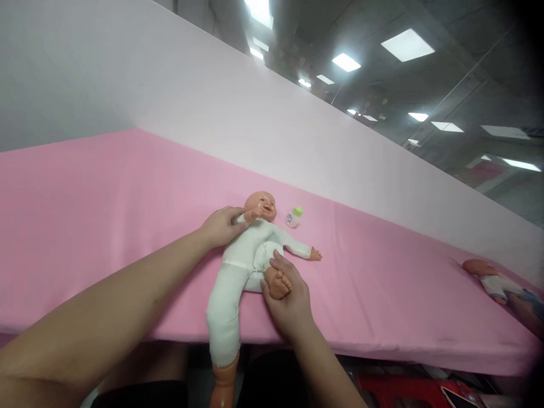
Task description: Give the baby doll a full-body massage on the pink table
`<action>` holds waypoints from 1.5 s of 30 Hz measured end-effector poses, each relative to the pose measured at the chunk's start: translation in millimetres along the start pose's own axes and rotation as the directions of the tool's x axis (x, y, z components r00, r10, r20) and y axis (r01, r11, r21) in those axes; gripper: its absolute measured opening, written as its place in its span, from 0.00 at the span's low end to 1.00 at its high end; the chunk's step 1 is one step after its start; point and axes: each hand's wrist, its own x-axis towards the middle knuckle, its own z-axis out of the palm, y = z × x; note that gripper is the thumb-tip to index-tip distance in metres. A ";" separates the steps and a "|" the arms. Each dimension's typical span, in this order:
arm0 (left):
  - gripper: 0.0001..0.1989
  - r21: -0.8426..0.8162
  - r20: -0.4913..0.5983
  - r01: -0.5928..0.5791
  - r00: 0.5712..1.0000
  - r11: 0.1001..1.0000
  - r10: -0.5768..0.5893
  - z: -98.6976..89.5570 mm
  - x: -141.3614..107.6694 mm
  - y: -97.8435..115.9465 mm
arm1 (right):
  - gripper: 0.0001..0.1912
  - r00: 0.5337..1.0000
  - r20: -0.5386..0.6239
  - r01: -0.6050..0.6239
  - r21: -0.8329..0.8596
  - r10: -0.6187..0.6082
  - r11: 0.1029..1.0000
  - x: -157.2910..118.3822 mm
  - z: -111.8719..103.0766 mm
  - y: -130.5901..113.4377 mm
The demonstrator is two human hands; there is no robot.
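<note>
A baby doll [250, 243] with a white cloth body lies on its back on the pink table cover. My left hand [223, 226] is closed around the doll's bent arm, whose small hand [254, 214] rests near its mouth. My right hand [293, 294] grips one leg close to the foot [277, 282], with that knee folded up toward the belly. The other leg [225, 317] hangs straight over the table's front edge. On the right side the doll's other arm [297, 247] lies stretched out. Beside the head is a small bottle [293, 217] with a green cap.
A pale wall or panel [297, 130] runs behind the pink-covered table [382, 300]. Farther right lies another doll [488, 280] in light clothes. Below the front edge sits a red item [395, 391], partly hidden. My legs are under the table edge.
</note>
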 end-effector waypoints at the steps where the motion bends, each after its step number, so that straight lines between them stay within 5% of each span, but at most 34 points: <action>1: 0.25 -0.029 -0.020 0.044 0.999 0.999 -0.044 -1.2 0.9 -3.3 | 0.24 1.000 -0.008 0.002 0.004 -0.002 1.000 -2.7 -0.5 -0.2; 4: 0.24 -0.147 -0.111 0.209 0.968 0.967 -0.226 -6.1 5.4 -16.6 | 0.25 1.000 -0.018 0.018 0.000 -0.018 1.000 -13.3 -6.2 -2.5; 10: 0.19 -0.577 -0.213 0.360 0.800 0.733 -0.561 -13.1 15.4 -36.4 | 0.25 0.997 0.042 0.067 -0.039 -0.065 0.997 -46.1 -40.2 -18.3; 14: 0.16 -0.621 -0.272 0.386 0.710 0.682 -0.649 -14.8 17.6 -36.3 | 0.28 0.984 0.153 0.099 -0.032 -0.093 0.995 -73.0 -53.8 -30.0; 18: 0.19 -0.618 -0.309 0.390 0.678 0.683 -0.667 -17.9 16.5 -33.5 | 0.31 0.971 0.211 0.112 0.016 -0.113 0.994 -94.0 -42.9 -34.8; 21: 0.19 -0.544 -0.340 0.391 0.706 0.743 -0.621 -20.0 13.2 -28.2 | 0.33 0.979 0.169 0.111 0.004 -0.110 0.994 -99.4 -33.3 -33.8; 27: 0.24 -0.311 -0.338 0.199 0.891 0.929 -0.304 -13.4 2.2 -4.7 | 0.31 0.988 0.062 0.142 -0.015 -0.141 0.990 -85.7 -39.2 -33.0; 33: 0.26 -0.139 -0.138 0.075 0.986 0.987 -0.095 -3.1 -5.9 12.5 | 0.25 0.992 -0.034 0.120 -0.086 -0.123 0.989 -44.7 -37.3 -31.4; 37: 0.24 -0.077 0.044 -0.010 0.999 0.997 0.013 0.9 -4.3 7.2 | 0.27 0.995 -0.038 0.087 -0.094 -0.091 0.992 -16.9 -17.8 -16.2; 45: 0.26 -0.060 0.098 0.010 0.995 0.998 -0.004 1.0 -2.0 0.6 | 0.25 0.999 -0.051 0.015 -0.073 -0.019 0.997 -0.9 7.1 1.6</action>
